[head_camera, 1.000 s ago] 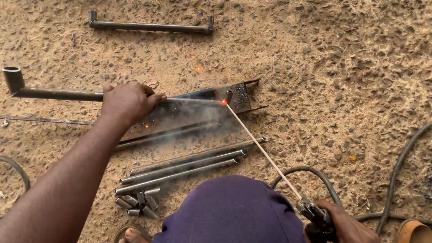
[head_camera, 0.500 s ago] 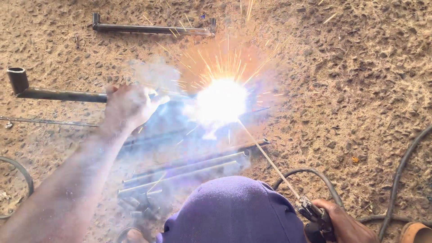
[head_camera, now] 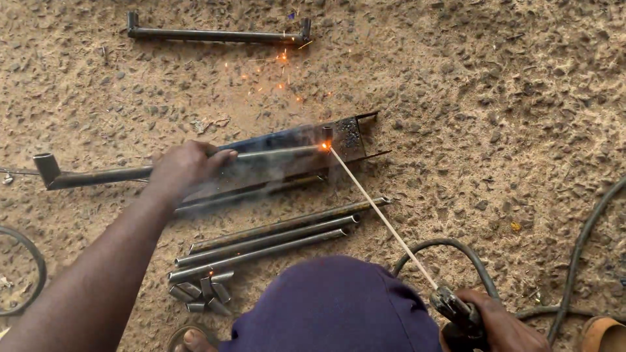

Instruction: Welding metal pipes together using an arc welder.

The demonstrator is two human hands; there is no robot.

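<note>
**Welding a thin rod onto a metal channel on gravel**

From above I see sandy gravel ground (head_camera: 508, 98) filling the whole view. At the bottom centre a dark blue, rounded piece of clothing (head_camera: 336, 306) blocks part of it. A black cable (head_camera: 456, 251) loops across the ground at lower right.

In the middle lies a long dark metal channel (head_camera: 287, 163), angled slightly upward to the right, with thin smoke over it. My left hand (head_camera: 186, 171) presses down on it, fingers curled together over a thin rod (head_camera: 277, 153) that runs along the channel's top. A pipe with an upturned end (head_camera: 85, 176) reaches out to the left from under that hand.

My right hand (head_camera: 499, 326), at the bottom right corner, is closed tight around a welding holder (head_camera: 456, 313). Its long pale welding stick (head_camera: 385, 218) slants up to the rod's right end, where an orange spark glow (head_camera: 324, 146) sits.

Below the channel, three loose pipes (head_camera: 274, 238) lie side by side, with short pipe offcuts (head_camera: 199, 293) near their left ends. A bar with upturned ends (head_camera: 218, 34) lies at the top.
</note>
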